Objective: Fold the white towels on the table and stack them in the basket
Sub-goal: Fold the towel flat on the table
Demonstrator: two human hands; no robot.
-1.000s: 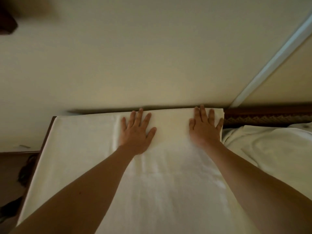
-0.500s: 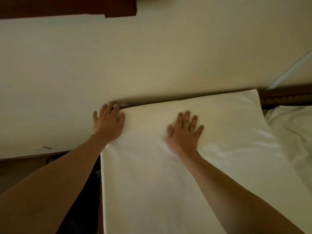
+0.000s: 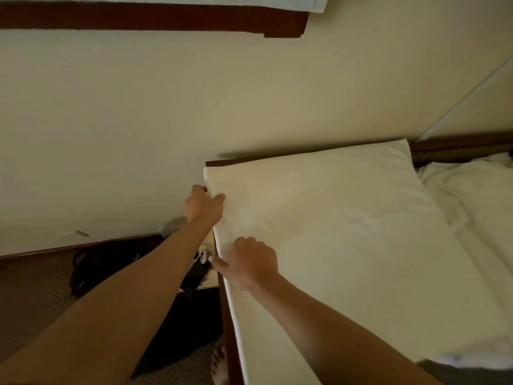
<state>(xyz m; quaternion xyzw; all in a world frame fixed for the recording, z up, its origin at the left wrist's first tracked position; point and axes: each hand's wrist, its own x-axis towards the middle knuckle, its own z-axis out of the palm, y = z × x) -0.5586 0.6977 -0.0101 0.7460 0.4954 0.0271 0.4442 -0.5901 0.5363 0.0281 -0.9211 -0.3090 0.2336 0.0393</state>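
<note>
White towel (image 3: 333, 232) on a dark brown table (image 3: 226, 315).

Dim, warm, yellowish light fills the head view, with no lamp in sight and no glare. The white towel (image 3: 347, 218) is the brightest area; the floor (image 3: 33, 295) at lower left sinks into near-black. A soft shadow runs along the towel's far edge on the wall (image 3: 249, 93). Detail is smeared and grainy throughout, and straight lines bow near the edges.
</note>
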